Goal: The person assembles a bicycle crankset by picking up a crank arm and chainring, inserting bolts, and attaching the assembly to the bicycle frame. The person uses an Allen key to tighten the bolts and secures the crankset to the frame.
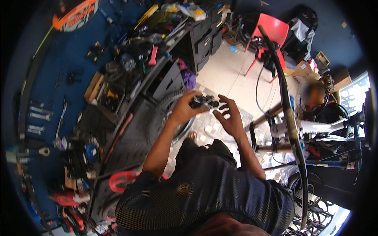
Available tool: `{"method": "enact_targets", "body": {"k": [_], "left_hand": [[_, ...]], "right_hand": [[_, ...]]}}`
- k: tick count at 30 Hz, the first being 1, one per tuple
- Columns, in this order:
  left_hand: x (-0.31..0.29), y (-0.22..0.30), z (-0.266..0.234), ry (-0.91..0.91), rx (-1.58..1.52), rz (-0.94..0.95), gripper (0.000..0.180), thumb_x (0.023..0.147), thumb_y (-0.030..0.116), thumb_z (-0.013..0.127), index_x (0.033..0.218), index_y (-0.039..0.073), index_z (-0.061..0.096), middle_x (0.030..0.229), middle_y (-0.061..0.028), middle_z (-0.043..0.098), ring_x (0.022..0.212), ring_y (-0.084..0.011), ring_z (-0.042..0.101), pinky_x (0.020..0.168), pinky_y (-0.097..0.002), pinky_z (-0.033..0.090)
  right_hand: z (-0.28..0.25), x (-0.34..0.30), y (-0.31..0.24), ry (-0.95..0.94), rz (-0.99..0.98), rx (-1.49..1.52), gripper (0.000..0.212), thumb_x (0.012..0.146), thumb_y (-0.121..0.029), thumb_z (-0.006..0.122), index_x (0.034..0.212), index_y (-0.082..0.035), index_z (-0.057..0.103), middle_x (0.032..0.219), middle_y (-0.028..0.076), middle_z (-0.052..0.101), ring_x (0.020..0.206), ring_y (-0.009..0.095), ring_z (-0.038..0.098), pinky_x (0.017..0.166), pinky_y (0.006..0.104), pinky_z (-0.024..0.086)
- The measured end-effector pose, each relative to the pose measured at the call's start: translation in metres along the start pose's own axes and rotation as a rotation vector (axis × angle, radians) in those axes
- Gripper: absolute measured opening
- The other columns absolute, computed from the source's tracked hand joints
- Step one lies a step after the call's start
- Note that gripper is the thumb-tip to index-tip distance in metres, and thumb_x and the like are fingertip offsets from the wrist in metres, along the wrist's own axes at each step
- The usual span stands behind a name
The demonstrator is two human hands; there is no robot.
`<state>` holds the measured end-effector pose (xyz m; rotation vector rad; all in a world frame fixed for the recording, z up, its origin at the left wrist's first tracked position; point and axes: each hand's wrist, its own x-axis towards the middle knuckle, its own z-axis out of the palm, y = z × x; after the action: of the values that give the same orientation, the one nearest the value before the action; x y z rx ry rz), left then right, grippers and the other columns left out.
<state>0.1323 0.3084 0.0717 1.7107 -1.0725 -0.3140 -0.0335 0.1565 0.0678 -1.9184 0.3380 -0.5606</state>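
Observation:
My left hand [184, 109] grips a small black mechanical part [204, 102], which looks like a bicycle component, between thumb and fingers in front of my body. Its exact kind is too small to make out. Close by the part's right end is my right hand [230, 118], its fingers curved and apart; whether a fingertip touches the part is unclear. Below and behind my left hand, a bicycle wheel with a black tyre [158, 118] leans against the dark workbench.
Tools and loose parts crowd the workbench [147, 84] on my left, with wrenches [39, 117] on the blue wall. To my right stands a bicycle with a long black handlebar [289, 118] and a white frame [323, 126]. A red chair [273, 29] is farther off on the tiled floor [220, 67].

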Motion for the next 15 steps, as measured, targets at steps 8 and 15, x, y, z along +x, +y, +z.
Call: {"method": "enact_targets", "body": {"k": [8, 15], "left_hand": [[0.141, -0.064, 0.02, -0.263, -0.036, 0.105, 0.049, 0.075, 0.033, 0.088, 0.106, 0.003, 0.065, 0.097, -0.0098, 0.061, 0.092, -0.024, 0.061, 0.081, -0.0346, 0.049], [0.237, -0.111, 0.067, -0.373, -0.273, -0.004, 0.049, 0.081, 0.027, 0.086, 0.116, 0.004, 0.062, 0.106, -0.0057, 0.064, 0.099, -0.0148, 0.063, 0.087, -0.0295, 0.051]], "right_hand": [[-0.001, 0.091, 0.056, 0.182, 0.191, 0.009, 0.053, 0.091, -0.02, 0.075, 0.137, -0.006, 0.052, 0.101, 0.011, 0.068, 0.085, 0.017, 0.066, 0.069, 0.031, 0.054], [-0.033, 0.165, 0.101, 0.32, 0.328, 0.096, 0.048, 0.091, -0.02, 0.074, 0.132, -0.003, 0.054, 0.101, 0.011, 0.069, 0.081, 0.015, 0.064, 0.069, 0.0285, 0.052]]}}
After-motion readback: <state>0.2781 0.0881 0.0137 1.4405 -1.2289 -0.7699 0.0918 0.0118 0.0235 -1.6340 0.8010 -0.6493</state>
